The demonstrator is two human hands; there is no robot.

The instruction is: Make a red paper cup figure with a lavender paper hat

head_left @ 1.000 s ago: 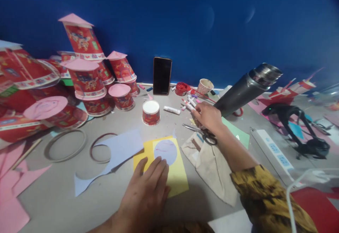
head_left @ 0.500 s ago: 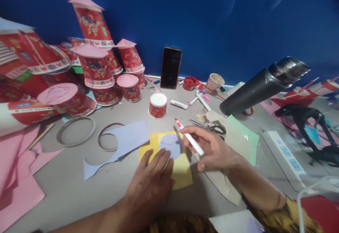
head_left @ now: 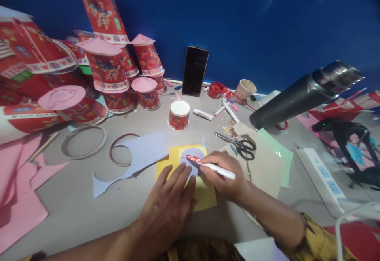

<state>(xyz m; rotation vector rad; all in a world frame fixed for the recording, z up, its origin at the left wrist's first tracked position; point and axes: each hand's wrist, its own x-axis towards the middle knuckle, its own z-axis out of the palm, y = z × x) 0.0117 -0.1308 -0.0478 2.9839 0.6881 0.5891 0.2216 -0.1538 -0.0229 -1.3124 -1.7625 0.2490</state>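
Note:
My right hand (head_left: 223,176) is closed around a white marker with a red end (head_left: 218,170), its tip over a lavender paper circle (head_left: 191,155). Faint pink marks show on the circle. Beneath the circle lies yellow paper (head_left: 208,199). My left hand (head_left: 170,199) rests flat with fingers spread, fingertips on the circle's lower left edge and the yellow paper. A cut lavender sheet (head_left: 148,152) lies to the left. Beyond the circle stands a short red paper cup (head_left: 178,117).
Red cup towers (head_left: 108,65) with pink tops stand at the left. A phone (head_left: 195,71) leans on the blue wall. Scissors (head_left: 245,148), a glue stick (head_left: 202,114), a dark cylinder (head_left: 285,104) and a power strip (head_left: 322,176) lie right of centre.
My right hand has moved left and down, bringing the marker's tip over the lavender circle. The scissors are more exposed. My left hand has stayed in place, and the view has shifted slightly.

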